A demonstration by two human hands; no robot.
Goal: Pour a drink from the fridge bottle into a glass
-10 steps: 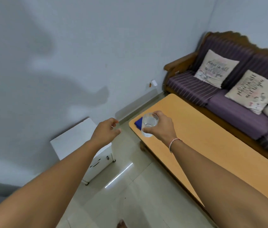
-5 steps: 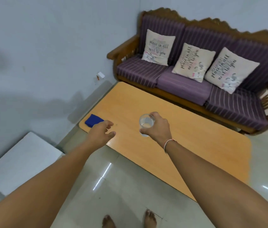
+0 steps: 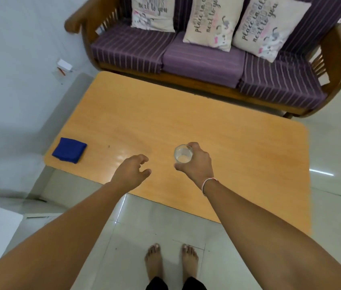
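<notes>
Your feet (image 3: 171, 261) are at the table's near edge, both arms reaching out over it. Left hand (image 3: 131, 173) hovers above the table (image 3: 217, 130), fingers loosely curled and apart, holding nothing, touching nothing; probably just free for balance or ready to steady things. Right hand (image 3: 196, 165) is wrapped round the glass (image 3: 183, 153) from the side, thumb and fingers closed on its wall, rim clear and upright, so whatever's in it stays level. There's a little clear liquid at the bottom, can't tell how much. Glass sits above mid-table; can't tell if the base touches wood yet. Looks like you're setting it down. Cloth (image 3: 69, 150) lies on the far left corner, well apart. Sofa (image 3: 186, 61) beyond the table. No bottle or fridge in view
</notes>
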